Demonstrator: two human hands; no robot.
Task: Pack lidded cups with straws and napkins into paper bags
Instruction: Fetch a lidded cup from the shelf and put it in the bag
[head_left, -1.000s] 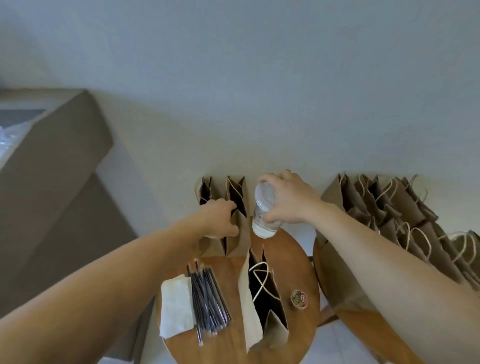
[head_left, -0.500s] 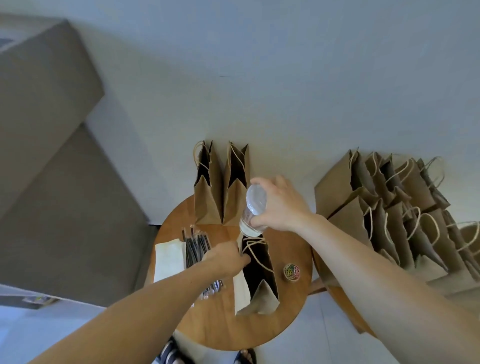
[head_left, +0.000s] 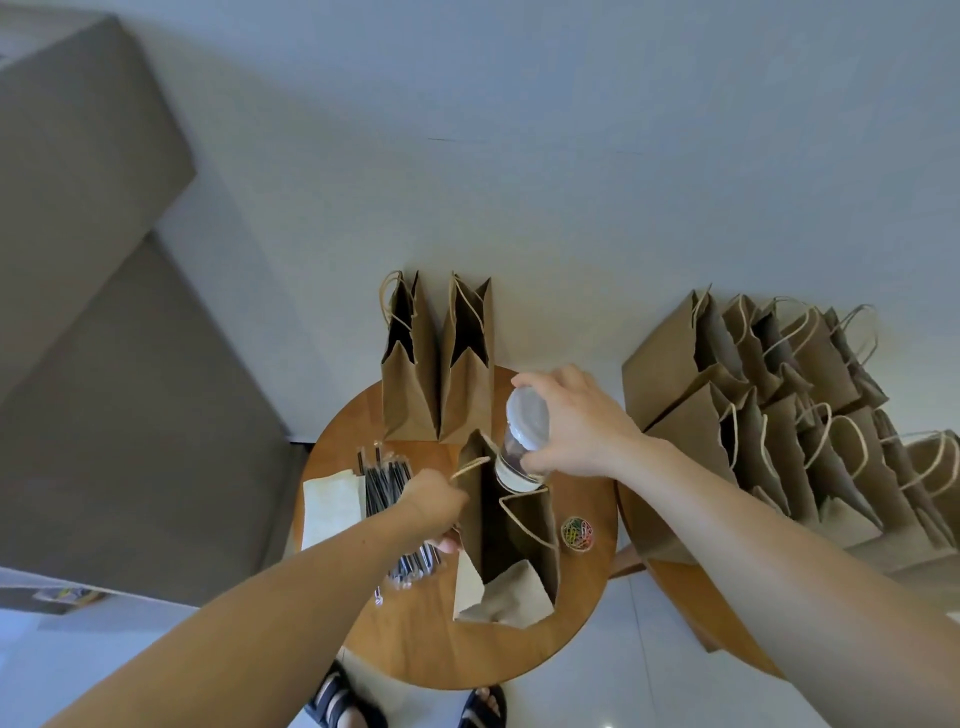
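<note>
Now that the left hand has come down to pinch open the bag mid-frame, the right hand grips the lidded cup (bottom first) right at its mouth, ready to go in.

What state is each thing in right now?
Front bag: mouth open, left side held by left hand.
Lidded cup: lid on, tilted, base at that bag's mouth, held by right hand.
Two back bags: upright, open.
Straws: lying bundled on the table.
Napkins: flat stack.
Right-table bags: standing, bunched together.
</note>
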